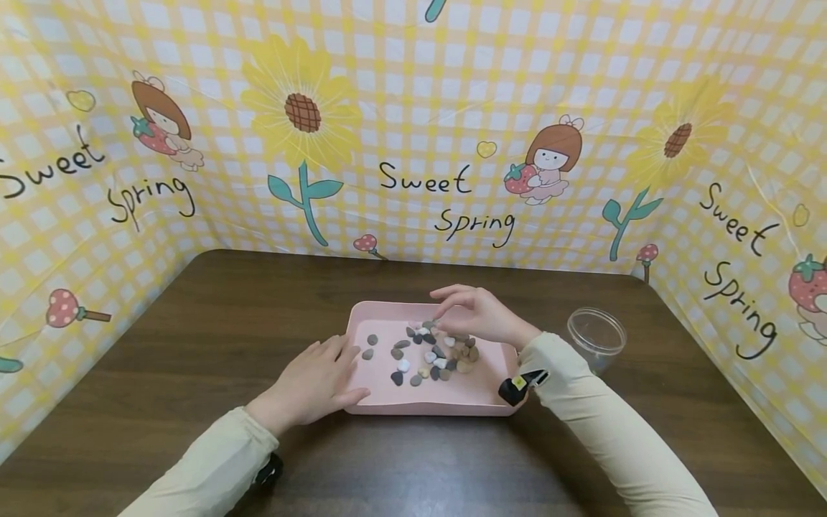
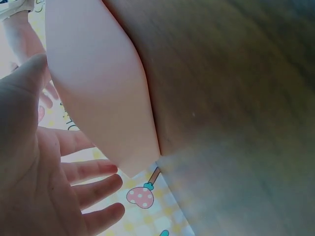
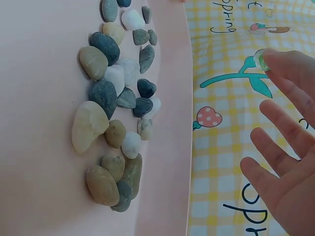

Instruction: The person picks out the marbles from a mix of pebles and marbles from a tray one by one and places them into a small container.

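A pink tray [image 1: 381, 395] on the table holds several pebbles [image 1: 429, 355] in grey, white, tan and dark tones. Above its far part, my right hand [image 1: 481, 312] pinches a clear glass marble [image 3: 261, 60] with green inside between thumb and index finger. The other right fingers [image 3: 275, 147] are spread apart, away from the marble. My left hand [image 1: 316, 380] lies along the tray's left side with its fingers extended over the rim. The left wrist view shows that hand's thumb and fingers [image 2: 98, 189] beside the tray's outer wall.
To the right of the tray stands a clear round plastic jar [image 1: 597, 334], partly behind the right sleeve [image 1: 581, 395]. A yellow checked cloth [image 1: 413, 143] surrounds the dark wooden table [image 1: 388, 467] at the back and sides.
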Demonstrator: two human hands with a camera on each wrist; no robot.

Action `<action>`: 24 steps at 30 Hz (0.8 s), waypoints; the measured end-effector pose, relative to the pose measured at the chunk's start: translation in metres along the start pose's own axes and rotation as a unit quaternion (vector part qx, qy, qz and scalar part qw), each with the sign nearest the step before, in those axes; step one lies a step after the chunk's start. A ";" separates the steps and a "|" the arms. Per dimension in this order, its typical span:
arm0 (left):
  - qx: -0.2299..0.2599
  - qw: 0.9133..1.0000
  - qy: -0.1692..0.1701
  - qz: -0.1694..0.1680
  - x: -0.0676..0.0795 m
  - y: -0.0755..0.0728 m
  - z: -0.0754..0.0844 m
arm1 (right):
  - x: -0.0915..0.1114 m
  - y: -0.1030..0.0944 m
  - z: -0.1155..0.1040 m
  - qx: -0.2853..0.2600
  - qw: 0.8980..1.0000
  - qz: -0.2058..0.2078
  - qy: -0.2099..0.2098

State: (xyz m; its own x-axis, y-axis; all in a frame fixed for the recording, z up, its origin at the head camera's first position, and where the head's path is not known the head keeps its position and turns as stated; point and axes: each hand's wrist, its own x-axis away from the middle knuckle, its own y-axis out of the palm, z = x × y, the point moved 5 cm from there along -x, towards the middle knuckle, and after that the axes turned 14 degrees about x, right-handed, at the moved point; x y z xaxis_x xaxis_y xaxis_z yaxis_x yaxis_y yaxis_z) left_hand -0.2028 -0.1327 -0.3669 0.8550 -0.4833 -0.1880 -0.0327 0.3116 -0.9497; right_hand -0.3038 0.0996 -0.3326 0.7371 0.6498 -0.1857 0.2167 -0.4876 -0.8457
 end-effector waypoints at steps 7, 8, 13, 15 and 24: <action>-0.015 1.000 0.012 0.018 0.001 -0.002 0.002 | 0.008 -0.010 -0.004 -0.001 1.000 0.024 -0.006; -0.016 1.000 0.013 0.019 0.001 -0.002 0.002 | 0.009 -0.012 -0.004 0.000 1.000 0.028 -0.004; -0.019 0.999 0.022 0.026 0.001 -0.003 0.003 | 0.015 -0.018 -0.006 -0.004 0.999 0.040 -0.003; -0.018 0.999 0.023 0.026 0.001 -0.004 0.003 | 0.018 -0.020 -0.006 -0.004 0.999 0.044 -0.002; -0.016 0.999 0.029 0.022 0.001 -0.003 0.003 | 0.031 -0.030 -0.004 0.001 0.998 0.064 0.010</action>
State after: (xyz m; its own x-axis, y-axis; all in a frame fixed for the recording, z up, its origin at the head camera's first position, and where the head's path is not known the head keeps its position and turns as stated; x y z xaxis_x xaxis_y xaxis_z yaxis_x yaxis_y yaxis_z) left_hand -0.2006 -0.1317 -0.3635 0.8208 -0.5167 -0.2434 -0.0875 0.3074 -0.9475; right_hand -0.2852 0.1323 -0.3110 0.7711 0.5707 -0.2823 0.1190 -0.5647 -0.8166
